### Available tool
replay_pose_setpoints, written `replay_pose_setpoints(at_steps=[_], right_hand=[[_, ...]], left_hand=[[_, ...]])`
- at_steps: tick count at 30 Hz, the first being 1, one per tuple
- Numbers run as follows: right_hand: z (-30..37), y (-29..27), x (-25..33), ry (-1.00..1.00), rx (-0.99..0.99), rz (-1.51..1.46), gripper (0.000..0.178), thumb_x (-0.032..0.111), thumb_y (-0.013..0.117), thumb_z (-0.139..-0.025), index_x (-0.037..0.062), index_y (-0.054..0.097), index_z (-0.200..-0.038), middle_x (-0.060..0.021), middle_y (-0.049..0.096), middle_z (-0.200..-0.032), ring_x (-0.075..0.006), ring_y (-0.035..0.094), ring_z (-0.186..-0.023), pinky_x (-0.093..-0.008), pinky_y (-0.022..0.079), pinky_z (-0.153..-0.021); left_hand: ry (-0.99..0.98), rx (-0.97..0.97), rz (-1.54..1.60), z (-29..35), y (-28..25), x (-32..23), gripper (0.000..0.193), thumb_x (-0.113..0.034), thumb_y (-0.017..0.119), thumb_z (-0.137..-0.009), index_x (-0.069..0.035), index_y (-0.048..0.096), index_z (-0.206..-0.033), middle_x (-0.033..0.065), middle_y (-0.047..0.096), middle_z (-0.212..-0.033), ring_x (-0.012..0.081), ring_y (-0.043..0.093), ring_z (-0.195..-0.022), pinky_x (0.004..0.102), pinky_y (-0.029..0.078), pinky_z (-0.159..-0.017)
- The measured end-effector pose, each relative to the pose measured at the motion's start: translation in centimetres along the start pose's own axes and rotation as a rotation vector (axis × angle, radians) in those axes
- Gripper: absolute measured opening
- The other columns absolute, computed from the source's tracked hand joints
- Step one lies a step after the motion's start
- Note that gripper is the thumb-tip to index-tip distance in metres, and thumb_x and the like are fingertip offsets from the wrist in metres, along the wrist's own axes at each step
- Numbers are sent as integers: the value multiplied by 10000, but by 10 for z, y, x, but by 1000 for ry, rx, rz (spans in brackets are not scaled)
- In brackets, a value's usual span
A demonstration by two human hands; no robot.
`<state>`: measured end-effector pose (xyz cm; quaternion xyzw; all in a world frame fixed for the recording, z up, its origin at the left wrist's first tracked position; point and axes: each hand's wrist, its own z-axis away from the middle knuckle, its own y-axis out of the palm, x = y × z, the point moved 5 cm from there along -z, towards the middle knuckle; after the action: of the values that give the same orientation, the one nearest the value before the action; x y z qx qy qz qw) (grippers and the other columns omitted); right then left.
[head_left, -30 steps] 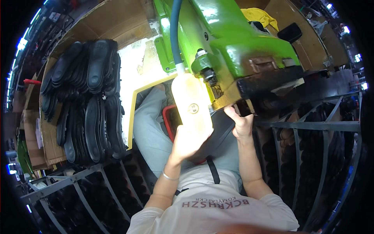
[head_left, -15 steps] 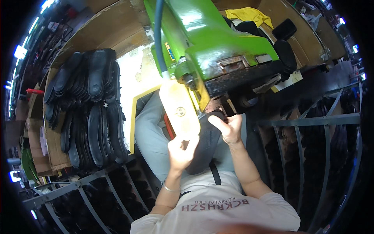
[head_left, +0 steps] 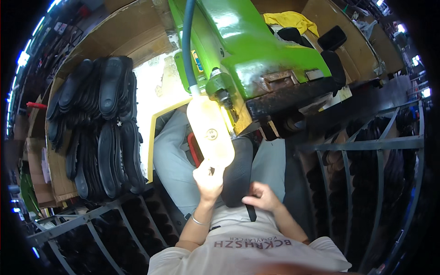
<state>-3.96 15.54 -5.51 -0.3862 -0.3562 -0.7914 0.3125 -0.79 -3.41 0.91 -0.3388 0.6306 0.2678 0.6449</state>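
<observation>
Many stacked soles (head_left: 110, 130) stand near a green machine (head_left: 250, 46); right fingers (head_left: 259, 188) parted, left fingers (head_left: 203, 174) unclear in grip.

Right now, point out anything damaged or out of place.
The green machine looks worn: brownish, rust-like patches mark its front. A crumpled yellow cloth lies near it, perhaps left out of place.

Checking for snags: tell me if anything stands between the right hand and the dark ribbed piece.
Nothing visible does: the right hand is at the near end of the dark ribbed piece, with no object seen between them.
</observation>
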Motion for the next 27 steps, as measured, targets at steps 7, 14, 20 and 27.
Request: replay_pose_setpoints(at_steps=[7, 14, 20, 27], right_hand=[[-28, -40, 98, -561, -363, -57, 418, 108, 708, -784, -46, 493, -1108, -88, 601, -987, -131, 572, -882, -252, 454, -803], [-47, -43, 147, -781, -546, -125, 153, 29, 629, -824, 4, 531, -940, -24, 590, -846, -78, 537, -734, -200, 444, -697], [-62, -22, 150, -711, -493, -114, 196, -11, 633, -786, 9, 537, -956, -12, 593, -859, -78, 541, -760, -216, 441, -717], [-74, 14, 153, -766, -429, 302, 283, -1, 720, -717, -25, 599, -972, -54, 628, -922, -122, 588, -818, -246, 471, -735]], left_hand=[[164, 381, -92, -8, 34, -23, 182, -105, 656, -833, 22, 625, -960, 25, 626, -714, 71, 529, -628, 221, 450, -587], [92, 379, -256, -32, 39, -41, 196, -181, 687, -810, -7, 624, -873, 76, 597, -684, 159, 539, -590, 266, 443, -549], [337, 328, -180, -34, 16, -39, 150, -126, 674, -799, 8, 611, -826, 128, 613, -694, 233, 594, -560, 319, 480, -522], [5, -64, 263, 2, -12, -7, 49, 15, 649, -765, 31, 623, -803, 71, 634, -671, 93, 552, -543, 263, 441, -491]])
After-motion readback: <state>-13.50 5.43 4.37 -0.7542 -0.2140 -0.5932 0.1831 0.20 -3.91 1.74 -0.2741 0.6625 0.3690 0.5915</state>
